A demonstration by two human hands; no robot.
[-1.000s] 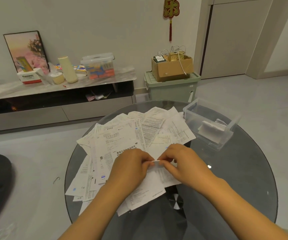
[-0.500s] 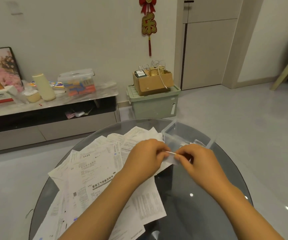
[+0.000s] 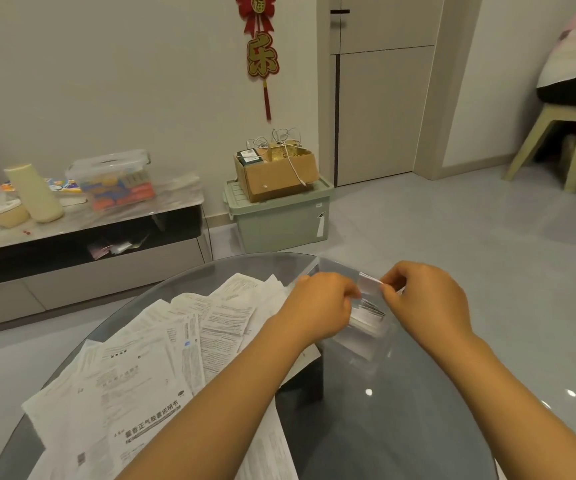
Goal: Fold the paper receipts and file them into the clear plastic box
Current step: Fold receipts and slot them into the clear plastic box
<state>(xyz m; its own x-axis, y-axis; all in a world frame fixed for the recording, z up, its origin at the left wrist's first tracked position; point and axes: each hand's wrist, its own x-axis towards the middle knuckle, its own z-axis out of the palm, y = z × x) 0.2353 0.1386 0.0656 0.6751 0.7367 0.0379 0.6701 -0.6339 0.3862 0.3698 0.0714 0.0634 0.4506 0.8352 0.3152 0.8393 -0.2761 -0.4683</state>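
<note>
A small folded white receipt [image 3: 369, 286] is pinched between my left hand [image 3: 317, 306] and my right hand [image 3: 425, 299], held just above the clear plastic box [image 3: 366, 332]. The box stands on the far right part of the round glass table and is largely hidden by my hands; folded slips show inside it [image 3: 366, 313]. A spread pile of unfolded paper receipts [image 3: 162, 358] covers the left half of the table, under my left forearm.
The dark glass table [image 3: 400, 410] has bare surface at the right and front. Beyond it stand a low TV cabinet [image 3: 82, 244] with containers, a green storage bin [image 3: 279, 223] topped by a cardboard box, and a stool with a seated person [image 3: 563, 133] far right.
Both hands lifted the folded receipt from the pile and carried it right to above the clear box. The camera view swung right and up.
</note>
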